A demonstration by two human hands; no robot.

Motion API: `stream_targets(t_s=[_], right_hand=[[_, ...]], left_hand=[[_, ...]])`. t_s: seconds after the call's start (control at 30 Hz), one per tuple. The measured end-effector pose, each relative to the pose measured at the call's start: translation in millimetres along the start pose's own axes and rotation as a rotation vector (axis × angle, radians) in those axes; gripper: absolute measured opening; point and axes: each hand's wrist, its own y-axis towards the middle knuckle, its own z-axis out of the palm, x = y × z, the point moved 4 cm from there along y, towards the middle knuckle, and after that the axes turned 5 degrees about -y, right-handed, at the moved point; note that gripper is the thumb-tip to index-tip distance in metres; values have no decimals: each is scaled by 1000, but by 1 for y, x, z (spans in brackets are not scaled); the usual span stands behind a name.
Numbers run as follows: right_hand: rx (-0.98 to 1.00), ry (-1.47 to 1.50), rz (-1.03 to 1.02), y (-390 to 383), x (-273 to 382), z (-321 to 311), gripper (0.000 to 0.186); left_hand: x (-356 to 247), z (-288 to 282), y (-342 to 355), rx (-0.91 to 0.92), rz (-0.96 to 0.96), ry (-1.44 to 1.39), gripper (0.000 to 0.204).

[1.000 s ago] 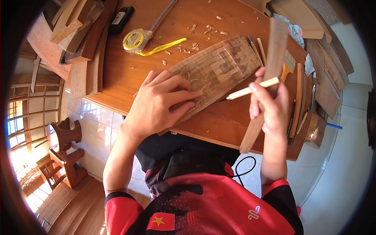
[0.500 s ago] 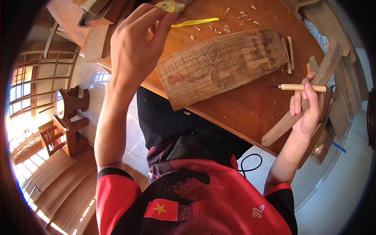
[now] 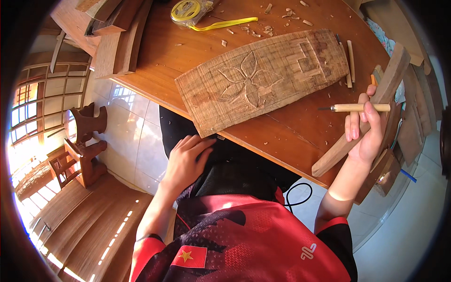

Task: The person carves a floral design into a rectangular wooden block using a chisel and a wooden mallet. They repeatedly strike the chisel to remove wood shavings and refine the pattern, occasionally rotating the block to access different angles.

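Note:
A long brown wooden board (image 3: 291, 91), carved with a flower in the middle and angular lines near its right end, lies slanted on the table (image 3: 159, 61). My right hand (image 3: 367, 136) is raised right of the board. Its fingers grip a wood-carving chisel (image 3: 364, 107) by the pale wooden handle, with the dark tip pointing left toward the board. Below the board's near left corner, my left hand (image 3: 188, 160) is over my lap. Its fingers are loosely stretched, and nothing shows in them.
At the far side lie a yellow tape measure (image 3: 188, 11), its yellow strap (image 3: 228, 24) and wood shavings (image 3: 268, 30). Wooden-handled tools (image 3: 350, 63) lie past the board's right end. A wooden bar (image 3: 393, 75) slants behind my right hand. Wood blocks (image 3: 115, 51) stand at the far left.
My left hand has come down from above the table's far left to my lap, uncovering the tape measure. My right hand still holds the chisel in nearly the same place.

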Motion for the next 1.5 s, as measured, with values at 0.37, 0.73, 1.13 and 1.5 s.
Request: stream_targets(t_s=[0.37,0.73,1.13,1.5], right_hand=[[30,113,9,3,-9,-14,34],[7,160,-12,2,-6,-24,31],[14,124,-16,3,-9,-24,31],[-24,165,208,-3,-20,-8,22]], left_hand=[[-21,12,24,365,150,-51,10],[-109,-4,42,49,175,-185,24],[-115,20,61,-91,291,83,11],[-88,-80,112,-261,328,133,28]])
